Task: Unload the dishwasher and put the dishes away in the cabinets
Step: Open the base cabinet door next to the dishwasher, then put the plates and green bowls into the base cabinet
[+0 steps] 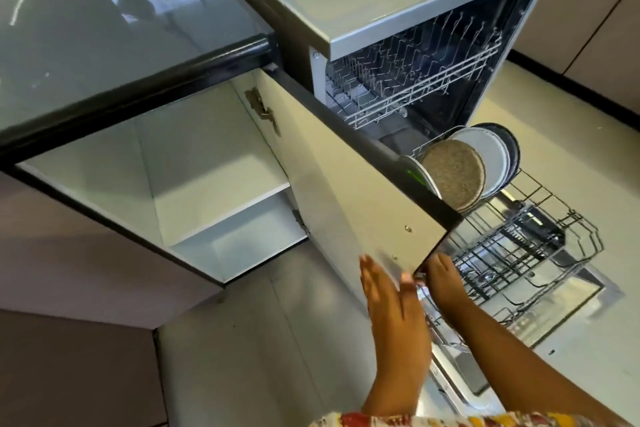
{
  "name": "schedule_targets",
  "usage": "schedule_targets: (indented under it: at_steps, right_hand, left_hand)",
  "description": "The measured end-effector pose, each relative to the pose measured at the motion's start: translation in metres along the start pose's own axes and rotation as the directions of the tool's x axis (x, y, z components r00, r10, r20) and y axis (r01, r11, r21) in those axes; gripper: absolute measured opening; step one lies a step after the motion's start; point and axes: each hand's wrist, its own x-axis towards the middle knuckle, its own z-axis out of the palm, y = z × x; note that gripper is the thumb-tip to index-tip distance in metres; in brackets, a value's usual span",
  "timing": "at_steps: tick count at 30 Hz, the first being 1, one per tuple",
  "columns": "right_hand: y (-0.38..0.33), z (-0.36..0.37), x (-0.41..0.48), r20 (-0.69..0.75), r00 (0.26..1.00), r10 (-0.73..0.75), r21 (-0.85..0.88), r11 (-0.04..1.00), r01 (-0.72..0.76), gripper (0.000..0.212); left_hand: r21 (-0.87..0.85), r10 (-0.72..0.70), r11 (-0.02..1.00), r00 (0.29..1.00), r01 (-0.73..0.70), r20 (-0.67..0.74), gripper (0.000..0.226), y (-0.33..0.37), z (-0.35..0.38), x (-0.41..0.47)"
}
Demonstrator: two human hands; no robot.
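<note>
The left hand (388, 295) is hovering flat; the right hand (444, 279) is touching the cabinet door (346, 184) corner, grip hidden; better swinging it fully wide.

Open cabinet (114, 163) at left under the bench (104, 45), one shelf (221, 198) inside. The cabinet door (353, 191) stands between it and the dishwasher (433, 10) at right. The upper rack (415, 87) sits inside. The lower rack (519, 253) is drawn out, with plates (485, 156) standing at its rear.

No text, label, brand, number or sign can be read on the dishwasher (319, 80), cabinet door (346, 191) or plates (486, 158)
</note>
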Motion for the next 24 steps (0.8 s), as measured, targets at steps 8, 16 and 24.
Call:
schedule_targets:
  at_steps: [8,16,24]
  right_hand:
    - [-0.008,-0.035,0.024,0.074,0.997,-0.018,-0.19,0.981,0.031,0.028]
    - [0.017,-0.089,0.101,0.086,0.996,0.032,-0.433,0.902,0.008,0.023]
    - [0.038,-0.126,0.188,0.219,0.97,0.109,-0.556,0.83,0.032,0.022]
  left_hand:
    - [0.191,-0.421,0.907,0.793,0.375,0.441,0.063,-0.019,0.065,0.014]
    - [0.056,-0.355,0.935,0.927,0.351,0.122,0.062,-0.009,0.109,0.096]
    - [-0.039,-0.408,0.912,0.896,0.407,-0.175,0.052,-0.014,0.141,0.184]
